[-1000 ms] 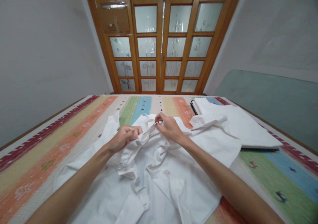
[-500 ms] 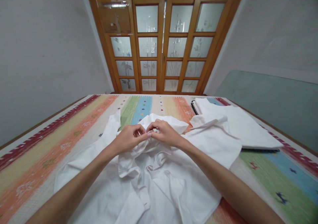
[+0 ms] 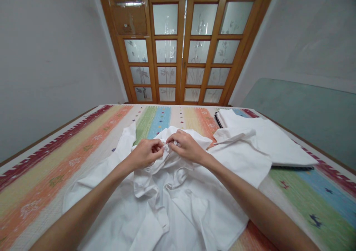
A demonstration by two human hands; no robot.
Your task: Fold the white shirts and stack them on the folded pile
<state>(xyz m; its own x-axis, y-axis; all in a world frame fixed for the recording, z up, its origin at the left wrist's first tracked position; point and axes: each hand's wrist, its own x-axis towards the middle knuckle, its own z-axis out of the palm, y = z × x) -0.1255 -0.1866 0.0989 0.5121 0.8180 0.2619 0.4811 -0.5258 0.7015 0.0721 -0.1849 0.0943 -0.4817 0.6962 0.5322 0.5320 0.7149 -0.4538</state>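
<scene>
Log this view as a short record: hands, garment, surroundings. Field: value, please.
Left hand: pinches the white garment
Right hand: pinches the same cloth, close beside the left
White garment: spread out, rumpled in the middle
Folded stack: right of the garment, white on top, dark edge beneath
Surface: striped cover
Background: wooden doors, glass panes

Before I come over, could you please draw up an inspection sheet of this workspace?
Surface: multicoloured striped cloth.
Job's things: white shirt, spread out and rumpled, its fabric gathered between the hands.
Clutter: folded white fabric with a dark layer beneath, right of the shirt.
Hands: left hand and right hand both pinch the shirt, fingertips close together.
Cables: nothing seen.
Surroundings: wooden doors with patterned glass panes ahead; grey walls either side; pale green panel at right.
</scene>
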